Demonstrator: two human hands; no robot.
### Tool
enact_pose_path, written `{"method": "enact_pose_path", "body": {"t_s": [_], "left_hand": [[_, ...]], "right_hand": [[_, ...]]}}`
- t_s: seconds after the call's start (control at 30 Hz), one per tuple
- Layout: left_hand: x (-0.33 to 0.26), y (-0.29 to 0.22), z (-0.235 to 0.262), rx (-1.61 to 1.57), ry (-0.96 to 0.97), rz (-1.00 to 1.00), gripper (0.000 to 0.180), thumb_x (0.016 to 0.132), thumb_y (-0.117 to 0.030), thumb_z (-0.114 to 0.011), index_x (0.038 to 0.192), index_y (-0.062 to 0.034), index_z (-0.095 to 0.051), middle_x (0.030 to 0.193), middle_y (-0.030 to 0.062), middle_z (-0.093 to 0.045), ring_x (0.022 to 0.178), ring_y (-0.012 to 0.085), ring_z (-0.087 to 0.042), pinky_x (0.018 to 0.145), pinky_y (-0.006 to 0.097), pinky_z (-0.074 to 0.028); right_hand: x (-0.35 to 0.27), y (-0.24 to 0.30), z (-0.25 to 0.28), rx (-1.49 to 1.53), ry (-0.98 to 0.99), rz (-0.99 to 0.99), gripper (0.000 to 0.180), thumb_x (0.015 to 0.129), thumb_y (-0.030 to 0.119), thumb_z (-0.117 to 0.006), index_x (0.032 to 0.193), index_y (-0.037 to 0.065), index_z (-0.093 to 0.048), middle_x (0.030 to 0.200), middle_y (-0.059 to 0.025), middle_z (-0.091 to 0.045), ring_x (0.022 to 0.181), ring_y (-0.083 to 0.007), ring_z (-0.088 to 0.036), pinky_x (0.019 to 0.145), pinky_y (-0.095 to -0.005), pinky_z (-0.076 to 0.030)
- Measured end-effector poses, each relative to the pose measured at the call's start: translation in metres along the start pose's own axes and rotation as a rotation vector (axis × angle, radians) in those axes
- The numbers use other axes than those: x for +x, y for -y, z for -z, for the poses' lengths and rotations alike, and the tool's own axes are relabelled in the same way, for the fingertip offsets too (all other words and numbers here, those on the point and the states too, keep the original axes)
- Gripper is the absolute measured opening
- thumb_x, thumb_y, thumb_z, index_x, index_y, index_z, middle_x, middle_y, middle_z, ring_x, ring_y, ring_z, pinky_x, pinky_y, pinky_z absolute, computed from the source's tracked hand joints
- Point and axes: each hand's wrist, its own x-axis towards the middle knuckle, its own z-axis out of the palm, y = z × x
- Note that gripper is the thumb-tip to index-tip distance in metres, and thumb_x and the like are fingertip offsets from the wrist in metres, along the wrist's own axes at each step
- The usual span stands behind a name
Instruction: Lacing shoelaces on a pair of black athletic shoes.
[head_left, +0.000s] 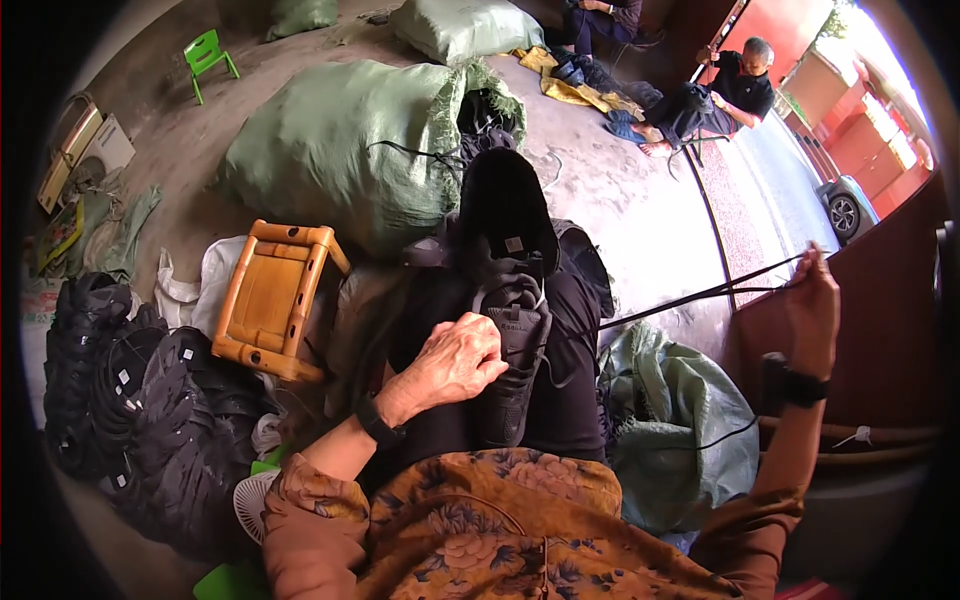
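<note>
A black shoe [515,390] lies on my lap, its toe toward me, with lacing up its front. My left hand [450,368] is closed at the left side of the lacing, its fingertips hidden against the shoe. Out to the right, my right hand [815,300] is raised and pinches a black shoelace [690,299]. The lace runs taut in two strands from beside the shoe up to those fingers. Just beyond the shoe, a long dark rounded shoe piece [505,205] with a small pale label stands up from my knees.
A pale green sack [330,150] with dark things in its mouth lies ahead. A bamboo stool [270,300] and a heap of black shoes [150,400] are at left. Another green sack [680,420] sits at right. Farther off are a green chair [206,55] and a seated person [740,95].
</note>
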Motion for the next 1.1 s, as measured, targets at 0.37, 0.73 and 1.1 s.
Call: {"method": "enact_pose_path", "body": {"t_s": [0.37,0.73,1.1], "left_hand": [[0.004,-0.018,-0.013,0.225,-0.144,0.154,0.025,0.075,0.006,-0.052,0.095,-0.0093,-0.052,0.092,0.0043,-0.057,0.095,0.0264,-0.055,0.076,0.042,-0.043],[0.029,-0.002,0.052,-1.244,-0.185,0.166,0.033,0.091,-0.016,-0.062,0.120,-0.0039,-0.055,0.077,0.0000,-0.057,0.088,0.0138,-0.061,0.081,0.033,-0.051],[0.025,0.020,0.016,0.017,-0.304,0.055,0.024,0.086,-0.010,-0.065,0.109,-0.0016,-0.060,0.093,0.0140,-0.065,0.089,0.0283,-0.064,0.080,0.036,-0.051]], "right_hand": [[0.068,0.148,0.064,-0.162,0.058,0.255,0.029,0.100,0.011,-0.048,0.126,-0.003,-0.051,0.098,-0.0079,-0.064,0.079,-0.0115,-0.062,0.068,-0.0218,-0.053],[0.007,0.024,-0.033,-0.771,0.054,0.150,0.045,0.095,0.032,-0.060,0.126,0.000,-0.058,0.075,0.0069,-0.053,0.054,0.0026,-0.038,0.047,-0.0139,-0.025],[-0.169,-0.205,-0.121,-0.872,0.383,-0.204,0.015,0.093,0.006,-0.057,0.103,0.003,-0.068,0.074,-0.0037,-0.065,0.054,-0.0084,-0.054,0.050,-0.0231,-0.044]]}}
